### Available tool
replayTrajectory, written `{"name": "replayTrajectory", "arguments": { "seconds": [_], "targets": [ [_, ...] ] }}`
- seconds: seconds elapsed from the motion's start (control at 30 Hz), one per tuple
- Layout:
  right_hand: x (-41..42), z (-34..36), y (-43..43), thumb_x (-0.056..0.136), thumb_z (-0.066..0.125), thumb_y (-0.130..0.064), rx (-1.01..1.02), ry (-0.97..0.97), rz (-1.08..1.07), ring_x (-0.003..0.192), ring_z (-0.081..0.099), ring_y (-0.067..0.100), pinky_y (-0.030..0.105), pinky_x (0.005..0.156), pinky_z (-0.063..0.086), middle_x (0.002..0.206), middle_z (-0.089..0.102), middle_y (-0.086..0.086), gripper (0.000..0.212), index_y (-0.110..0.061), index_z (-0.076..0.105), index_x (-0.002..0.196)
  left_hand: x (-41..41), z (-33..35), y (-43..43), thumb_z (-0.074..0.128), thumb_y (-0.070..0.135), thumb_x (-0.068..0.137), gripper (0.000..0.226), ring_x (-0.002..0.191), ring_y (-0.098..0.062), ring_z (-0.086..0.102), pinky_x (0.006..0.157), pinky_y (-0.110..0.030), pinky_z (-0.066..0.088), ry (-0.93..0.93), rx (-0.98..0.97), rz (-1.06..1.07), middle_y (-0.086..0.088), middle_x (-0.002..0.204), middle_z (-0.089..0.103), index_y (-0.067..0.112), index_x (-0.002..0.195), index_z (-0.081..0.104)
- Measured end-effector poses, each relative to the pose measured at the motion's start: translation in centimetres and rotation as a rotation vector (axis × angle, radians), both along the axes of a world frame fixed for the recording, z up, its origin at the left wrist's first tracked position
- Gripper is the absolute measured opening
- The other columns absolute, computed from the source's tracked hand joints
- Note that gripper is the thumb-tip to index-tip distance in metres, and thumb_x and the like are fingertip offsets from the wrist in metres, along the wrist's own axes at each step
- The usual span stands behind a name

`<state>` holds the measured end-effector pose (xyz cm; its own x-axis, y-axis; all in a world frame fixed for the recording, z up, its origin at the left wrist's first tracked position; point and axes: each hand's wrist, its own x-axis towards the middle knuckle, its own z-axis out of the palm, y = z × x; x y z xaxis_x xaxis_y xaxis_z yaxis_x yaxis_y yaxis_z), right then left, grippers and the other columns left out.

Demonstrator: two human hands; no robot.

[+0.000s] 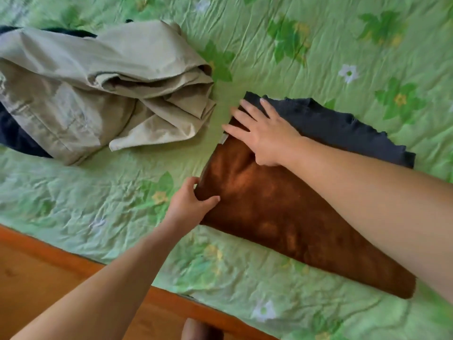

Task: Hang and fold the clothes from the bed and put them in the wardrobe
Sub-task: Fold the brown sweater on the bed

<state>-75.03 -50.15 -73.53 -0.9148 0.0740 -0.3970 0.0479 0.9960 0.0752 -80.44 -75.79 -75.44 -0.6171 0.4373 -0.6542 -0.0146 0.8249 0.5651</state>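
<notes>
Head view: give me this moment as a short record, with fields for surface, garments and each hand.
surface: green floral bedspread
being folded: brown garment, lying over a dark grey garment
waiting: crumpled beige trousers, to the left, apart from the brown one
left hand: grips the brown garment's left edge
right hand: flat, pressing on its far end

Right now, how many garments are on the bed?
4: beige trousers far left, navy piece beneath them, brown garment at centre, grey one beneath its far edge. More may be hidden.
</notes>
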Motion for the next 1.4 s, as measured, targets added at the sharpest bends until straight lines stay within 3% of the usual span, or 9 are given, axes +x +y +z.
{"name": "replayTrajectory", "arguments": {
  "seconds": [0.1, 0.2, 0.3, 0.5, 0.73, 0.97, 1.07, 1.27, 1.4],
  "targets": [
    [-3.5, 0.6, -1.2, 0.083, 0.062, -0.021, 0.096, -0.094, 0.171, 0.151, 0.019, 0.03, 0.069, 0.118, 0.005, 0.153, 0.041, 0.009, 0.064, -0.024, 0.044, 0.144, -0.5, -0.2, -0.3, 0.085, 0.027, 0.077, 0.03, 0.065, -0.004, 0.071, 0.049, -0.016, 0.051, -0.22, 0.11, 0.112, 0.008, 0.078, 0.074, 0.023, 0.1, 0.066],
    [-5.6, 1.1, -1.5, 0.082, 0.056, -0.018, 0.103, -0.186, 0.128, 0.119, 0.055, 0.029, 0.072, 0.114, 0.011, 0.116, 0.061, 0.004, 0.05, -0.023, 0.05, 0.131, -0.4, 0.1, -0.7, 0.082, 0.019, 0.081, 0.026, 0.069, -0.007, 0.073, 0.054, -0.016, 0.052, -0.326, 0.207, 0.128, 0.009, 0.081, 0.076, 0.022, 0.103, 0.068],
    [-6.5, 2.3, -1.0, 0.08, 0.056, -0.02, 0.192, -0.314, 0.126, 0.107, 0.057, 0.029, 0.064, 0.104, 0.022, 0.108, 0.064, 0.003, 0.047, -0.03, 0.054, 0.126, -0.1, 0.7, -0.8, 0.08, 0.015, 0.082, 0.025, 0.072, -0.007, 0.073, 0.056, -0.015, 0.051, -0.354, 0.261, 0.115, 0.009, 0.084, 0.076, 0.022, 0.103, 0.068],
    [-5.6, 3.7, -0.2, 0.081, 0.063, -0.026, 0.341, -0.382, 0.237, 0.12, 0.043, 0.027, 0.056, 0.102, 0.026, 0.121, 0.058, 0.002, 0.03, -0.031, 0.067, 0.11, 0.6, 3.1, -0.8, 0.078, 0.015, 0.085, 0.027, 0.086, -0.015, 0.075, 0.07, -0.023, 0.058, -0.386, 0.335, 0.08, 0.005, 0.094, 0.077, 0.022, 0.108, 0.067],
    [-0.1, 6.7, 4.0, 0.074, 0.056, -0.007, 0.154, -0.208, 0.137, 0.096, 0.055, 0.024, 0.063, 0.112, 0.018, 0.077, 0.055, -0.004, 0.026, -0.028, 0.056, 0.09, 4.0, 7.5, 1.9, 0.08, 0.023, 0.08, 0.036, 0.091, -0.019, 0.075, 0.077, -0.032, 0.061, -0.401, 0.39, -0.006, 0.002, 0.1, 0.077, 0.024, 0.113, 0.066],
    [14.1, 10.0, 9.9, 0.079, 0.057, -0.007, 0.146, -0.115, 0.144, 0.108, 0.053, 0.025, 0.059, 0.112, 0.024, 0.091, 0.056, -0.005, 0.036, -0.026, 0.057, 0.11, 15.4, 11.0, 10.1, 0.079, 0.029, 0.079, 0.032, 0.076, -0.01, 0.069, 0.067, -0.031, 0.059, -0.274, 0.289, -0.388, 0.007, 0.087, 0.069, 0.027, 0.102, 0.057],
    [20.6, 9.6, 12.1, 0.078, 0.053, 0.001, 0.141, -0.081, 0.113, 0.108, 0.051, 0.028, 0.061, 0.113, 0.024, 0.097, 0.055, 0.0, 0.044, -0.023, 0.059, 0.114, 22.0, 10.4, 13.2, 0.075, 0.037, 0.081, 0.037, 0.076, -0.005, 0.064, 0.057, -0.018, 0.049, -0.176, 0.219, -0.54, 0.011, 0.092, 0.065, 0.03, 0.105, 0.048],
    [29.9, 6.4, 14.0, 0.081, 0.071, -0.01, 0.196, -0.137, -0.05, 0.138, 0.038, 0.036, 0.068, 0.118, 0.012, 0.128, 0.056, 0.009, 0.042, -0.028, 0.06, 0.118, 32.2, 7.1, 17.2, 0.069, 0.038, 0.086, 0.048, 0.1, -0.021, 0.058, 0.081, -0.033, 0.05, -0.12, 0.109, -0.665, -0.001, 0.114, 0.059, 0.022, 0.123, 0.043],
    [32.1, 3.6, 14.3, 0.093, 0.06, -0.019, 0.053, -0.21, -0.35, 0.154, 0.006, 0.036, 0.069, 0.117, 0.001, 0.167, 0.016, 0.011, 0.035, -0.035, 0.059, 0.123, 35.0, 5.3, 17.3, 0.063, 0.041, 0.093, 0.072, 0.125, -0.022, 0.052, 0.103, -0.036, 0.048, -0.343, 0.027, -0.75, -0.003, 0.142, 0.043, 0.02, 0.154, 0.03]
  ]
}}
